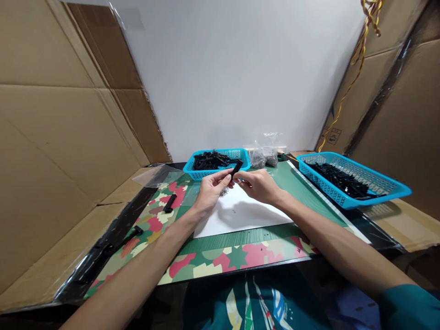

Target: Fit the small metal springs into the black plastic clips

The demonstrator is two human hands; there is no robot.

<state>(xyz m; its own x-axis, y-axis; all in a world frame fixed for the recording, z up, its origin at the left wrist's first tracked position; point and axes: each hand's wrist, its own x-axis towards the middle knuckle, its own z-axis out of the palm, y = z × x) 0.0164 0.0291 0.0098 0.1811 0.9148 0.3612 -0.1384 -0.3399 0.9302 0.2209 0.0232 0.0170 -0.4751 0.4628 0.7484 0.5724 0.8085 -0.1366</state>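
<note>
- The left hand [209,191] holds a slim black piece [237,167] up over the white sheet [254,214], near the middle of the surface [213,266]. Its fingers are closed around the lower part, and the upper end sticks out, tilted toward the right.
- The right hand [263,185] is close beside it, thumb and fingertips drawn together at the lower end of the piece. From here I cannot tell whether they grip the piece, pinch something small or only touch.
- Just under the hands lies a little heap of small shiny bits [224,192].
- The step in hand looks like fine two-handed work on this one piece: the left seems to steady it while the right works at its end.
- As I judge it, the next move calls for a firm left grip, an unchanged tilt and light, exact fingertip pressure from the right, as a slip could drop the piece onto the bits and scatter them.
- Behind the hands stands a blue basket [191,173] of black pieces, with clear bags [264,159] of small bits beside it. A second basket [323,184], also holding black pieces, is off to the right.
- On the left of the surface, well apart from the hands, lie a loose piece [169,203] and, nearer the edge, another black part [132,236].
</note>
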